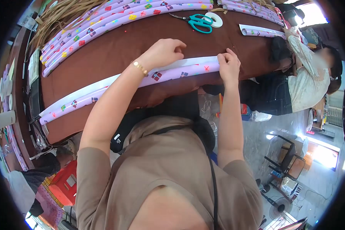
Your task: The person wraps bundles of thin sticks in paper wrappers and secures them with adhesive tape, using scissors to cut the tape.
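Note:
A lilac roll of gift-patterned wrapping paper lies along the front of the brown table, its white inner side showing as a loose strip along the far edge. Near the roll's right end, my right hand is closed on the paper, thumb and fingers pinching it. My left hand, with a gold bracelet at the wrist, is over the white strip left of the right hand. Its fingers are curled toward the thumb, and whether they hold anything small is hidden.
Teal-handled scissors and a white tape roll lie on the brown tablecloth beyond my hands. Several finished-looking rolls line the back. Another person stands at the right, near a shorter roll.

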`<control>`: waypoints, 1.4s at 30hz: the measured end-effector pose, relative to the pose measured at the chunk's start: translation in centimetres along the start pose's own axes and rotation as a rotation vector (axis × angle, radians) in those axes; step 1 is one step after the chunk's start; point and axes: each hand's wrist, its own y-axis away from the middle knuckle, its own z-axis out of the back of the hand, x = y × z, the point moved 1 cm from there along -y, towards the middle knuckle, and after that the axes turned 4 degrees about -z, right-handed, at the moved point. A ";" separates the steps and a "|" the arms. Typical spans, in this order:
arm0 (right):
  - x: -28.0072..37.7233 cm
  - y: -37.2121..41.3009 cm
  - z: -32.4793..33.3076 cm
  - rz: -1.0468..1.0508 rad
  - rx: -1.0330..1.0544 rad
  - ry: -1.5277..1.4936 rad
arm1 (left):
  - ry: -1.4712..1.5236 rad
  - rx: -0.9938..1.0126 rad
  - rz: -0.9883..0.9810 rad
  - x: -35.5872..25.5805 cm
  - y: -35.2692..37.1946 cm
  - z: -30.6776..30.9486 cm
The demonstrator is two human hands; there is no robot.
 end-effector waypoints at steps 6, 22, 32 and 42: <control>0.5 0.5 -0.3 -0.079 -0.039 -0.077 | -0.054 0.131 -0.066 -0.5 -1.2 -1.1; 0.1 0.4 -0.5 -0.083 -0.059 -0.071 | 0.069 0.233 -0.044 -0.3 -0.5 -0.4; 0.8 0.7 -0.3 -0.117 -0.058 -0.019 | 0.166 0.269 -0.047 0.7 -2.0 -0.9; 1.0 0.6 -0.4 -0.130 -0.055 -0.008 | -0.018 0.272 -0.067 -2.5 -6.4 -4.1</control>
